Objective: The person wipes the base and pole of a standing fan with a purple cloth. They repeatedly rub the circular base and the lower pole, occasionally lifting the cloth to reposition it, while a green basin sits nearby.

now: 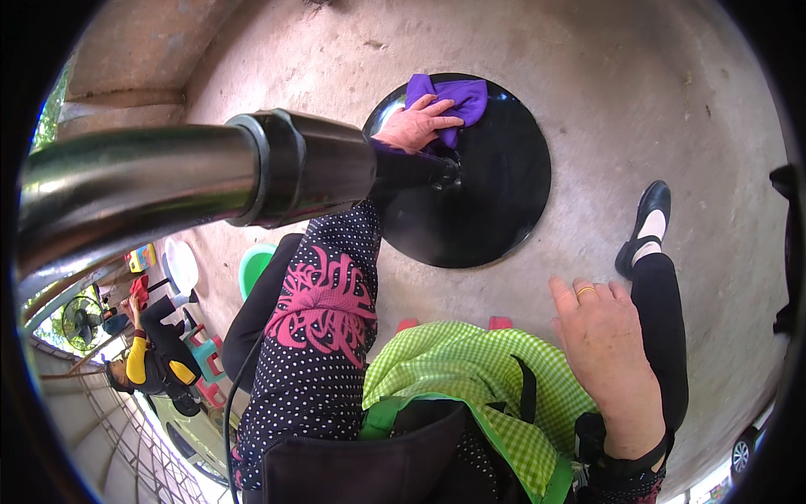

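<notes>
A round, glossy black base (pixel 495 193) on a thick pole (pixel 151 172) is in front of me, near the concrete floor. The pole slants toward the left and hides part of my left forearm. My left hand (pixel 416 124) holds a purple cloth (pixel 470 97) down on the far part of the base, its fingers somewhat apart over the fabric. My right hand (pixel 600 323), with a ring on one finger, hovers empty by my right knee, fingers loosely extended. It is apart from the base and nearest my green checked apron (pixel 470 361).
At the left, another person (pixel 155 361) sits on a stool (pixel 204 353), a red cloth (pixel 138 290) near their hands. Near them are a green basin (pixel 252 267), a white basin (pixel 180 266) and a fan (pixel 81 322). My right shoe (pixel 651 218) rests on the floor.
</notes>
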